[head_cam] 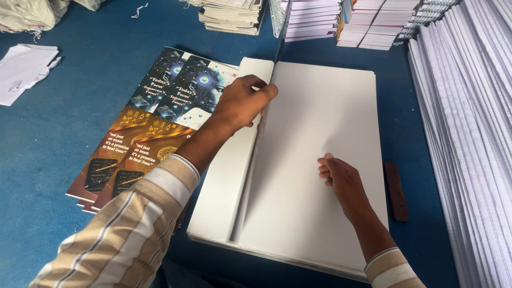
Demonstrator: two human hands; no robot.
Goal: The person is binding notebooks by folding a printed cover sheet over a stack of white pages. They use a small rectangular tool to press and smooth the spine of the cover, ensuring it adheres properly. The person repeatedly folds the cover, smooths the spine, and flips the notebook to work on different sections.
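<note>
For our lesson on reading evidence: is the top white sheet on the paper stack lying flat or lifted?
Lifted: the top white sheet rises along its left edge, pinched by the left hand, with a shadowed gap beneath.

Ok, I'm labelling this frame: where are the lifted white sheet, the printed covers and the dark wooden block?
lifted white sheet [320, 133], head view, bare upper middle.
printed covers [160, 106], head view, top cover's dark upper half.
dark wooden block [396, 192], head view, its middle.

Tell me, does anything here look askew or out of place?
Nothing is damaged or spilled. The white sheets are not squared: the left hand lifts the top sheets' edge, leaving a gap. The printed covers lie fanned.
</note>
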